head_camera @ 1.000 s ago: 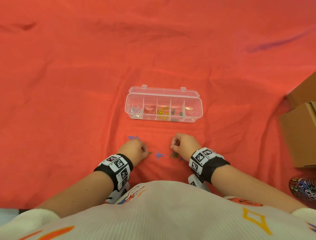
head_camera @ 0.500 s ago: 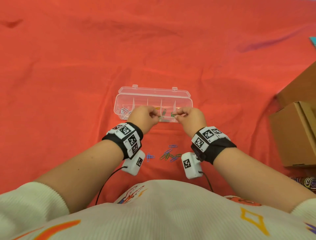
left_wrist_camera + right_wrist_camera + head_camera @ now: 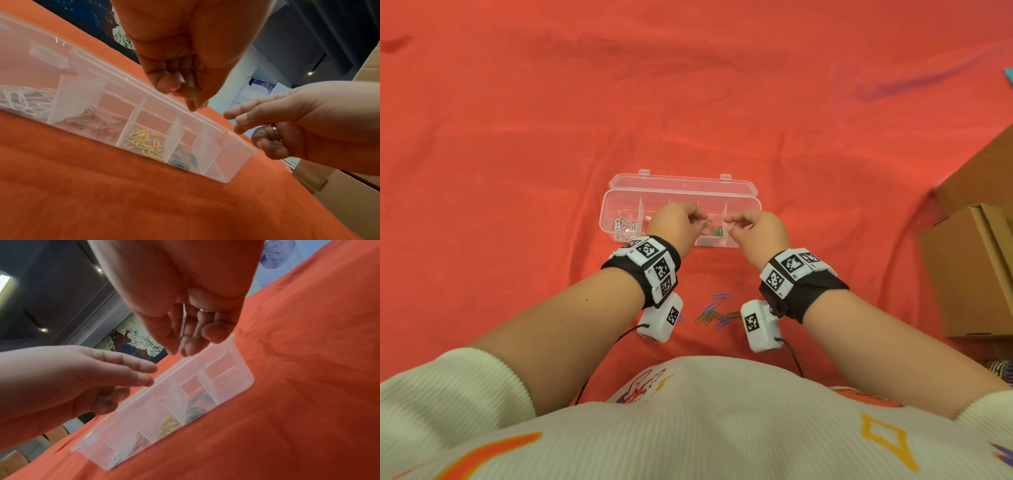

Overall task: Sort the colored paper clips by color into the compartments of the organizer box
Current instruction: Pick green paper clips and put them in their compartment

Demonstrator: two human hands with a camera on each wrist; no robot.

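Observation:
The clear organizer box (image 3: 604, 214) lies open on the red cloth, its lid folded back. Both my hands hover over its fourth compartment, where green clips (image 3: 719, 231) lie. My left hand (image 3: 700, 216) has loosely curled fingers (image 3: 192, 105) and holds nothing that I can see. My right hand (image 3: 734, 220) faces it, fingers (image 3: 186, 350) hanging relaxed over the box rim (image 3: 236, 378). White clips (image 3: 20, 100), reddish clips (image 3: 92, 125) and yellow clips (image 3: 144, 142) fill the compartments to the left. The rightmost compartment looks empty. Loose blue and green clips (image 3: 714, 313) lie on the cloth between my wrists.
Cardboard boxes (image 3: 976, 267) stand at the right edge of the cloth. A patterned object (image 3: 1001, 370) shows at the lower right. Red cloth (image 3: 688, 102) stretches beyond the organizer box.
Both hands rose from the loose pile to the box, each pinching a green clip. The pinches have since loosened and green clips lie in the fourth compartment.

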